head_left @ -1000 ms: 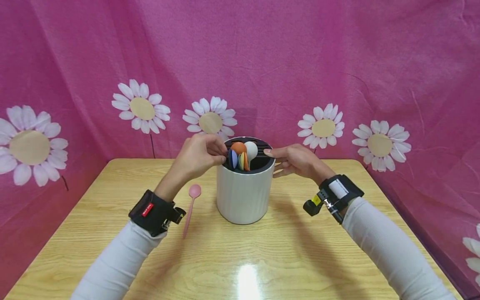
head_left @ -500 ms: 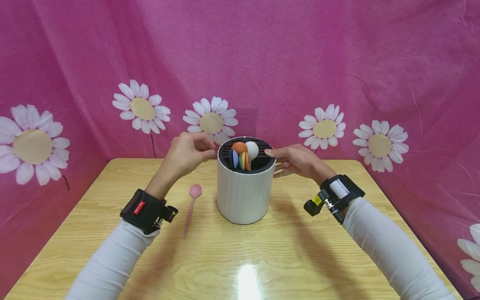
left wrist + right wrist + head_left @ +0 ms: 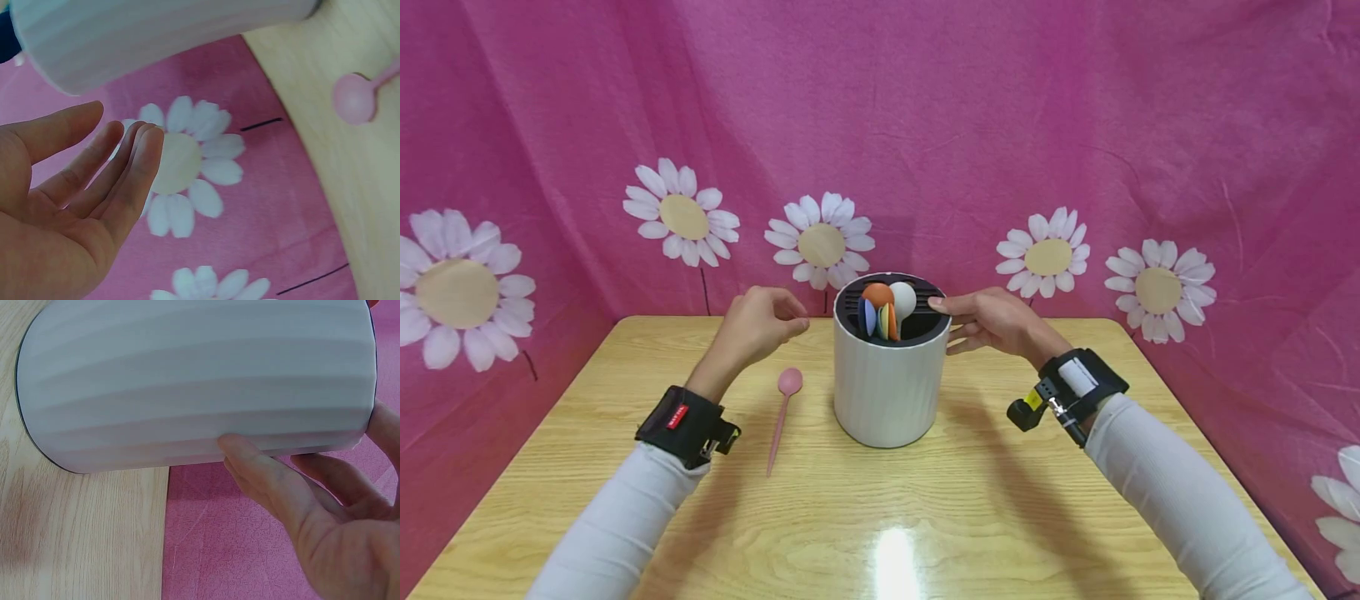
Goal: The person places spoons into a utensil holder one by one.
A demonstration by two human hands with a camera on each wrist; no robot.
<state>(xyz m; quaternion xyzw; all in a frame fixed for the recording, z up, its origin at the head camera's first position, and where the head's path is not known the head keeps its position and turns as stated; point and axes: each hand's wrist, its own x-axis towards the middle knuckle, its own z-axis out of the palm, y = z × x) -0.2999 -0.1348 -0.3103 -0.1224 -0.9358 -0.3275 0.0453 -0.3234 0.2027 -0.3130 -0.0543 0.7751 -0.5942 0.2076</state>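
A white ribbed utensil holder (image 3: 889, 396) with a black slotted insert (image 3: 925, 330) stands upright on the table. Bowls of an orange spoon (image 3: 877, 294), a white spoon (image 3: 903, 297), a blue spoon (image 3: 869, 318) and other coloured spoons poke out of its top. My right hand (image 3: 997, 322) grips the holder's right side, thumb over the rim and fingers against the outer wall (image 3: 206, 394). To the left, apart from the holder, my left hand (image 3: 756, 328) hovers with nothing in it, its fingers loosely bent. Below it lies a pink spoon (image 3: 789, 382).
The wooden table (image 3: 880, 500) ends at the back against a pink curtain (image 3: 880, 125) printed with white daisies. Bright light reflects off the table's front middle. Each wrist wears a black strap with a camera.
My left hand has moved from the holder's rim out to the left and slightly down. My right hand, the holder and the pink spoon stay in place.
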